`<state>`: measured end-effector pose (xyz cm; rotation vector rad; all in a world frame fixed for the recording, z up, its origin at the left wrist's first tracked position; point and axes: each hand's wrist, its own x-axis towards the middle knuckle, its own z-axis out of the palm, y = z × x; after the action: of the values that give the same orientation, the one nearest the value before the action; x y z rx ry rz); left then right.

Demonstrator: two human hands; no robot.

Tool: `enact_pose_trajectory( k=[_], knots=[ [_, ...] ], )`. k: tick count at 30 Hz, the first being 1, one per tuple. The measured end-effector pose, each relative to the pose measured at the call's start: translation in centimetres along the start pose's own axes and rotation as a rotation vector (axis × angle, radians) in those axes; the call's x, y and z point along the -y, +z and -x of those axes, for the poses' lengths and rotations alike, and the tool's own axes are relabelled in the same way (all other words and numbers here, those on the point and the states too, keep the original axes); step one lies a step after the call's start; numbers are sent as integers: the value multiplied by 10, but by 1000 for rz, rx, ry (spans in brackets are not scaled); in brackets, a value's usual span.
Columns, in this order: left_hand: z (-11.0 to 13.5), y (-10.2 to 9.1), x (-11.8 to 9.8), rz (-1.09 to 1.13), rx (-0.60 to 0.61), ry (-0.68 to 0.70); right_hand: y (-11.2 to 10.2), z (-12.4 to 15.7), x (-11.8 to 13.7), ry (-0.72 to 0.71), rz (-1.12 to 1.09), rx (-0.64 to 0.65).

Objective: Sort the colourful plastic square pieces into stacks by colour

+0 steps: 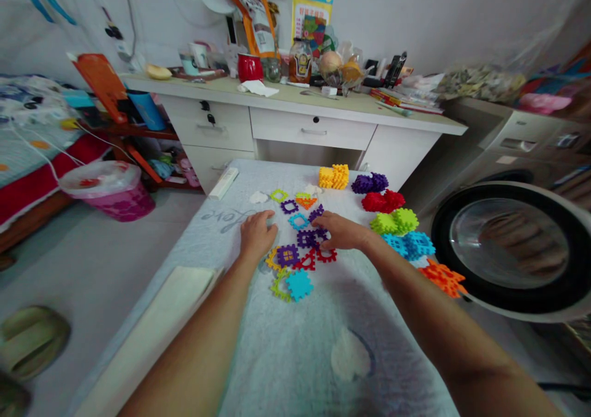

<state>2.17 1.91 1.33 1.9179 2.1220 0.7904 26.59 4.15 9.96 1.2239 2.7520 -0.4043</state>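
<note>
My left hand point(258, 235) rests on the grey-blue cloth left of the loose plastic gear-edged building pieces, its thumb and fingers apart with nothing in them. My right hand point(340, 231) reaches over the pieces from the right, thumb apart from the fingers. Its fingertips are at a purple piece point(316, 212), and its thumb is by another purple piece point(306, 239). Between the hands lies a blue square frame point(298, 222). Nearer me are a purple square point(287, 255), a red piece point(305, 260) and a light-blue piece point(300, 284). An orange piece point(305, 202) lies farther back.
Sorted stacks line the right edge: yellow point(333, 177), purple point(369, 183), red point(383, 201), green point(394, 221), blue point(410, 244) and orange point(443, 277). A white strip-shaped object point(224, 183) lies at the far left. A washing machine point(508, 251) stands right, a pink bin point(120, 198) left.
</note>
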Motion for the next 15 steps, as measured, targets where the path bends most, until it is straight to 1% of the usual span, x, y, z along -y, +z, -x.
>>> enact_pose_trajectory(
  k=[4,8,11,15],
  knots=[
    [0,-1,0,7,0,4,13,2,14,15,32,8],
    [0,-1,0,13,1,10,20,2,17,16,10,-14],
    [0,-1,0,15,-6,10,20,5,15,32,-74,-87],
    [0,0,0,14,-4,6,20,9,9,150,-264,-245]
  ],
)
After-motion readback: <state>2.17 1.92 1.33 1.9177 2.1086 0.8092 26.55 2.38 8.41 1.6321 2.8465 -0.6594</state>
